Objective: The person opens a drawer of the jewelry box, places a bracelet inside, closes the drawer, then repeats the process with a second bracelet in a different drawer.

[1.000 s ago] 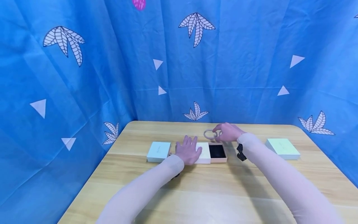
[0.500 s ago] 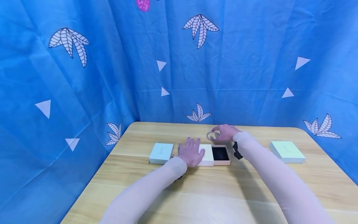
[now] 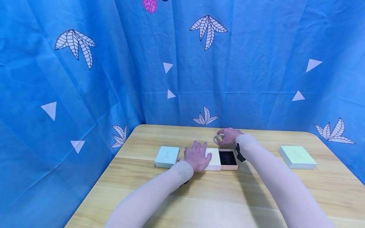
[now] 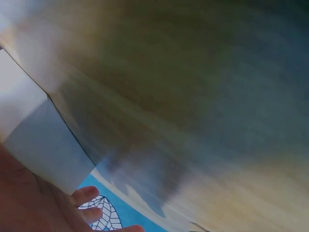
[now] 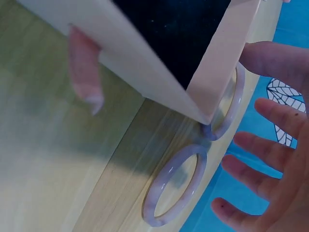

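Note:
A white sliding box [image 3: 213,160] lies mid-table, its pink inner tray [image 3: 232,167] pulled out to the right, showing a black lining. Pressed on the white sleeve is my left hand [image 3: 198,159], fingers spread; only part of this hand [image 4: 43,205] shows in the left wrist view. Behind the tray, my right hand [image 3: 229,135] hovers over bangles. In the right wrist view, fingers of that hand [image 5: 280,159] are apart, beside a pale lilac bangle [image 5: 176,186]; the second bangle [image 5: 227,116] is partly covered by the tray corner.
A light blue box [image 3: 167,156] stands left of the white box, a pinkish edge showing at its right. Far right is a pale green box [image 3: 297,156]. A blue patterned curtain [image 3: 245,69] encloses the wooden table [image 3: 216,193] at the back and sides.
My right hand has shifted left over the bangles, hiding more of them. My left hand stays on the white box. The head view has turned slightly left.

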Motion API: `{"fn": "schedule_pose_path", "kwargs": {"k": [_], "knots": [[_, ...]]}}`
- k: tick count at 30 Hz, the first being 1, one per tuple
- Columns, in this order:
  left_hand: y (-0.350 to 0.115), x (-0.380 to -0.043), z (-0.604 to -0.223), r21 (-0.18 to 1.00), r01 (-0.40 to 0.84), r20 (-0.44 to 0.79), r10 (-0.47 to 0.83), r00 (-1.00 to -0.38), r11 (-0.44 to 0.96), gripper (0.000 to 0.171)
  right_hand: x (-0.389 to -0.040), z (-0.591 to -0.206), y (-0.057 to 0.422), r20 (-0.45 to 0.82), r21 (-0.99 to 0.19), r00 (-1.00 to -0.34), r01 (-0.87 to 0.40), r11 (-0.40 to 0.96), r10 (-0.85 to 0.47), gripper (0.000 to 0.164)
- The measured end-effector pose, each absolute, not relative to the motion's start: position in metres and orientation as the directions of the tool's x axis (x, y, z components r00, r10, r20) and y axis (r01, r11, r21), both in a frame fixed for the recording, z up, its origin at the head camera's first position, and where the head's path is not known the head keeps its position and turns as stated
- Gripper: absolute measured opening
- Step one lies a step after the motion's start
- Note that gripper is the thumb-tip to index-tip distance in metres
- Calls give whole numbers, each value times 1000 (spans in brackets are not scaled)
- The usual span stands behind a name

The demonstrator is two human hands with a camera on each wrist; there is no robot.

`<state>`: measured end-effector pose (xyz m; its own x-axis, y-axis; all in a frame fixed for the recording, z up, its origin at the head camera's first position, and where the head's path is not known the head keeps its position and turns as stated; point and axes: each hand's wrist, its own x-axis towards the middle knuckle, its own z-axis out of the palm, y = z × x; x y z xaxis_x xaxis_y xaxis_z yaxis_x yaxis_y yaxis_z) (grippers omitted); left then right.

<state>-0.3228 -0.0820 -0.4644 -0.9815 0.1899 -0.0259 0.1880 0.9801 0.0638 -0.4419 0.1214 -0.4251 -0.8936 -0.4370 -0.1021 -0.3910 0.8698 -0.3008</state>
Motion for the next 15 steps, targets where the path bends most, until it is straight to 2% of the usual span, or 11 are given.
{"fn": "schedule_pose_path", "kwargs": {"k": [15], "knots": [[-82, -326, -466, 61, 179, -32, 181, -983, 982, 72, -455, -430, 114, -144, -261, -890, -387, 885, -432, 84]]}}
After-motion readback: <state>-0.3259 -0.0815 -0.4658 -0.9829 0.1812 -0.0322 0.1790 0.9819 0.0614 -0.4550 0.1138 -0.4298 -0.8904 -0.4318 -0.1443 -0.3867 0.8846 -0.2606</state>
